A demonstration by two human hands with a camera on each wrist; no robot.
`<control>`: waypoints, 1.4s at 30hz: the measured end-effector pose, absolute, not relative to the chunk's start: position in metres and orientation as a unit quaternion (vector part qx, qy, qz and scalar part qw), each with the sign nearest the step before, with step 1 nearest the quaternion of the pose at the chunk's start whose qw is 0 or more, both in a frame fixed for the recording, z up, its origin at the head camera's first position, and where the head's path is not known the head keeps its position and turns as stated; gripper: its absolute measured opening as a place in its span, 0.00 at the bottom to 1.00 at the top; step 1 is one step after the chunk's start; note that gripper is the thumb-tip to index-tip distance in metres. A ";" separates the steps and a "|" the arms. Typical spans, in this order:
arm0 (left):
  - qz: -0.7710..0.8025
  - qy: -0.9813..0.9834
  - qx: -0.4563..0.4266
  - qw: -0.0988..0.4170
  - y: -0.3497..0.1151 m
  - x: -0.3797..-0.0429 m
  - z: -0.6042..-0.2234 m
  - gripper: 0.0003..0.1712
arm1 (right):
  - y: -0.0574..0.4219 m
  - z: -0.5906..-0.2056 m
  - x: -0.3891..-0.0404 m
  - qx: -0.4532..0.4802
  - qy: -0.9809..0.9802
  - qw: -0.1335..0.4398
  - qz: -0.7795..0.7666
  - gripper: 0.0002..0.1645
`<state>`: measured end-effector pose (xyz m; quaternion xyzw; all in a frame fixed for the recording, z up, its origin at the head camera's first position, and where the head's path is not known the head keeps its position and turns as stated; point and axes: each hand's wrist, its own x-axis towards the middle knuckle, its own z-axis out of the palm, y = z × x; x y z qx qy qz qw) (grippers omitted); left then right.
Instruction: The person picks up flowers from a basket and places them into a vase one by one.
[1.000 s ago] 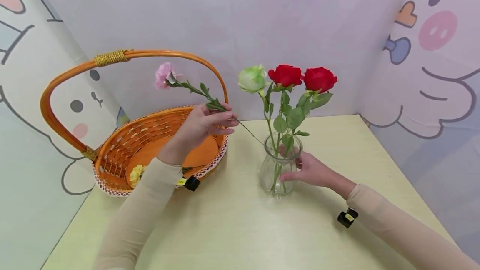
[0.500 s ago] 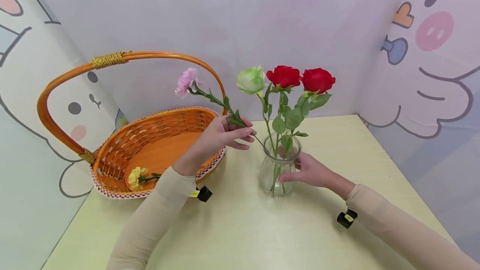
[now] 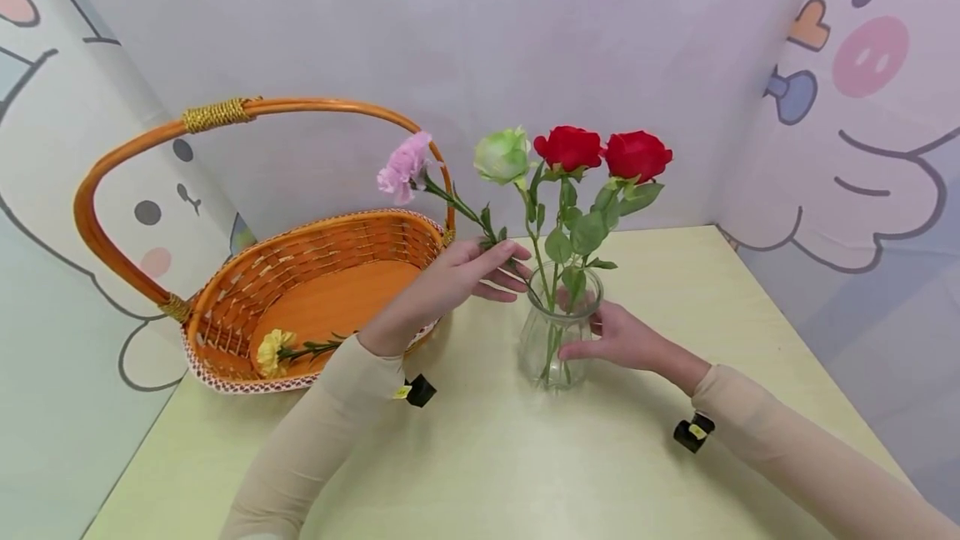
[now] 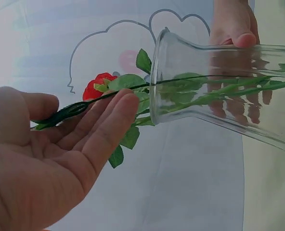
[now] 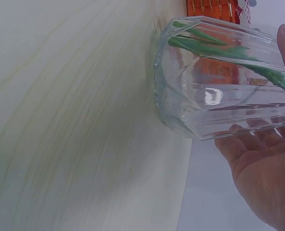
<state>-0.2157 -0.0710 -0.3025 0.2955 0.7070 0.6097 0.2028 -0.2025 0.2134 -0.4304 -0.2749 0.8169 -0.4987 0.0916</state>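
Observation:
My left hand [image 3: 472,277] pinches the green stem [image 4: 68,114] of a pink carnation [image 3: 406,167] between thumb and fingers. In the left wrist view the thin lower end of that stem passes through the mouth of a clear glass vase [image 4: 157,77]. My right hand [image 3: 626,338] holds the vase [image 3: 557,332] round its right side, fingers behind the glass. Inside the vase stand a pale green rose [image 3: 502,157] and two red roses, one in the middle [image 3: 568,148] and one at the right [image 3: 637,157]. The vase's base rests on the table.
An orange wicker basket [image 3: 247,273] with a tall arched handle stands at the left, behind my left forearm. In it lies a yellow carnation [image 3: 274,352], its stem partly covered by my sleeve. The pale wooden table [image 3: 525,465] meets a printed cloth backdrop [image 3: 675,40].
My left hand has carried the pink carnation to the right and slightly down, bringing its stem end into the vase mouth. My right hand and the vase have stayed in place.

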 end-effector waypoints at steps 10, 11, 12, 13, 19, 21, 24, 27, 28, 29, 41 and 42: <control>0.587 0.730 0.304 0.175 -0.059 -0.224 -0.313 0.21 | 0.212 -0.430 -0.204 -0.277 0.818 0.090 -0.496 0.55; 0.581 0.734 0.308 0.170 -0.058 -0.224 -0.313 0.20 | 0.212 -0.430 -0.204 -0.277 0.818 0.090 -0.495 0.55; 0.577 0.736 0.312 0.165 -0.056 -0.224 -0.314 0.19 | 0.212 -0.430 -0.203 -0.278 0.818 0.089 -0.495 0.55; 0.576 0.738 0.313 0.162 -0.055 -0.224 -0.315 0.19 | 0.212 -0.430 -0.203 -0.278 0.819 0.089 -0.494 0.55; 0.595 0.737 0.289 0.140 -0.049 -0.224 -0.324 0.20 | 0.213 -0.429 -0.204 -0.275 0.821 0.090 -0.492 0.56; 0.604 0.735 0.277 0.134 -0.049 -0.224 -0.326 0.22 | 0.213 -0.428 -0.203 -0.274 0.822 0.090 -0.491 0.56; 0.617 0.730 0.266 0.121 -0.049 -0.223 -0.327 0.27 | 0.213 -0.428 -0.203 -0.271 0.823 0.090 -0.491 0.56; 0.627 0.724 0.268 0.110 -0.050 -0.221 -0.326 0.24 | 0.213 -0.429 -0.203 -0.270 0.825 0.089 -0.488 0.56; 0.626 0.724 0.269 0.106 -0.050 -0.220 -0.325 0.22 | 0.213 -0.429 -0.204 -0.271 0.825 0.089 -0.488 0.56; 0.623 0.727 0.269 0.101 -0.050 -0.220 -0.324 0.20 | 0.213 -0.428 -0.204 -0.272 0.826 0.088 -0.487 0.56; 0.697 0.667 0.181 0.190 -0.051 -0.223 -0.316 0.25 | 0.212 -0.428 -0.204 -0.273 0.823 0.086 -0.490 0.53; 0.699 0.666 0.175 0.194 -0.051 -0.223 -0.317 0.25 | 0.212 -0.428 -0.203 -0.273 0.823 0.086 -0.490 0.53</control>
